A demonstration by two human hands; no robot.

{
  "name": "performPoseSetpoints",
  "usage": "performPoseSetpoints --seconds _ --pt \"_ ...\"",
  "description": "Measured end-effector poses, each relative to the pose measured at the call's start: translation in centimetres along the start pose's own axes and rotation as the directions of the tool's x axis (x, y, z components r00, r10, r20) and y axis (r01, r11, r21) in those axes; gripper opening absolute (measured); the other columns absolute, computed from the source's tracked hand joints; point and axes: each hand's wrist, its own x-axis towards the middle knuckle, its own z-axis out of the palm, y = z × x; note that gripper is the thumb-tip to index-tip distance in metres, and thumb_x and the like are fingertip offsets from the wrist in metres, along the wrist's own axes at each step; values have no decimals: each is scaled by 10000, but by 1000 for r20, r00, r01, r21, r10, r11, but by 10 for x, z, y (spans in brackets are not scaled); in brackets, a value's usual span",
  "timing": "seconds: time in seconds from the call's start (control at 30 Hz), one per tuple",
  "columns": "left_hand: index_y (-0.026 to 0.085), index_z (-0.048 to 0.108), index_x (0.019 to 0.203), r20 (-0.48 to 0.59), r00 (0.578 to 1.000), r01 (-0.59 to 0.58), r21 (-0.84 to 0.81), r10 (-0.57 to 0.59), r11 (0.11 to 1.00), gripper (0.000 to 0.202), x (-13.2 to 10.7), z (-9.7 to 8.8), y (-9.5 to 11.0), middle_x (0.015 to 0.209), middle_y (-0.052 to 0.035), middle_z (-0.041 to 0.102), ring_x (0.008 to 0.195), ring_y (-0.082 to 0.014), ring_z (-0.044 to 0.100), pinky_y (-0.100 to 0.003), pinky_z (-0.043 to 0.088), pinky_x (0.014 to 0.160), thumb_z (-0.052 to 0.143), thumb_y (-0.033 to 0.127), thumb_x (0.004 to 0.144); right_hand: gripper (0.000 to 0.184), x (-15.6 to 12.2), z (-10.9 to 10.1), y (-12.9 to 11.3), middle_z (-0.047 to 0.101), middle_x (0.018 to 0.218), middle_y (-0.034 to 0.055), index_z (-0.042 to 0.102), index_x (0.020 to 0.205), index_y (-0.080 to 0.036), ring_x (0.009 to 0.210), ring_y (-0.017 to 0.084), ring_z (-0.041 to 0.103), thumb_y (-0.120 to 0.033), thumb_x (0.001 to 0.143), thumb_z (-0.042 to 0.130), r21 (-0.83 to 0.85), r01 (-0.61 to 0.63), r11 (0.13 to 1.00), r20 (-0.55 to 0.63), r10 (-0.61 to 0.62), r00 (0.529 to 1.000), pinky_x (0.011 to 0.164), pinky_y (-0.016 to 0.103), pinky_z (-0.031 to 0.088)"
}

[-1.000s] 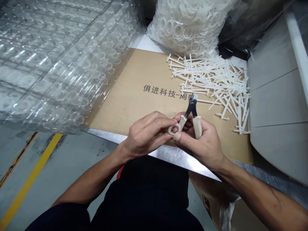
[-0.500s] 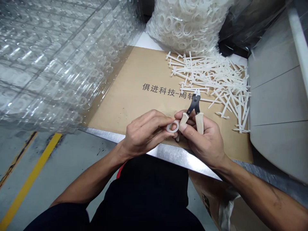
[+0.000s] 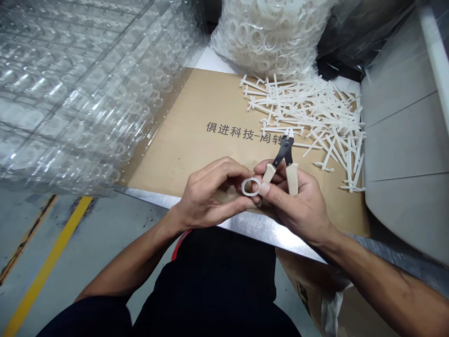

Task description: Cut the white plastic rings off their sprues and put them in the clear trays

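Observation:
A white translucent plastic ring (image 3: 242,187) is pinched between the thumb and fingers of my right hand (image 3: 298,201). That same hand also cradles a pair of nippers (image 3: 286,149) with dark metal jaws and beige handles, its tips pointing away from me. My left hand (image 3: 208,194) curves around the ring's left side, thumb and forefinger apart above and below it; whether a fingertip touches the ring is hard to tell. Beyond the nippers lies a heap of white plastic sprues (image 3: 308,110), thin sticks with small cross ends.
Printed cardboard (image 3: 196,112) covers the metal-edged table (image 3: 154,196). A clear bag of white rings (image 3: 270,37) stands at the back. Stacked clear plastic trays (image 3: 80,93) fill the left side. A grey panel (image 3: 407,140) bounds the right side.
My left thumb and forefinger have spread apart around the ring. The ring has turned to face me more, now held at my right thumb. The nippers have hardly moved.

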Motion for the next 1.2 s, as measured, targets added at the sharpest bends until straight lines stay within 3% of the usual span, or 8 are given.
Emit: performPoseSetpoints --seconds 0.17,0.63,0.97,1.2 --pt "157 666 1058 1 999 36 -30 -36 999 283 -2 -1 0 883 -58 716 773 -148 670 -264 535 663 840 236 849 261 1 -4 2 731 846 16 732 1058 -205 708 150 681 -283 846 863 70 -27 997 44 24 999 678 293 588" --pt "174 681 1035 -32 999 19 -9 -19 1000 302 -1 1 0 852 -48 718 731 -133 666 -248 540 638 817 390 874 247 2 -5 2 717 822 10 715 1089 -207 776 170 689 -266 880 835 83 -26 996 97 18 995 744 312 577" --pt "181 672 1023 -21 999 40 -1 -40 999 275 0 1 1 844 -40 706 729 -136 655 -253 526 633 825 353 871 217 1 -5 1 719 838 8 722 1096 -213 766 154 679 -241 901 812 90 -37 995 102 27 994 726 291 576" --pt "203 702 1134 -4 1000 21 28 -21 999 319 0 0 1 900 -53 751 759 -147 693 -257 563 691 822 346 875 253 2 -3 -1 710 828 13 709 1073 -212 764 175 681 -280 866 837 45 -31 999 84 27 996 719 322 594"
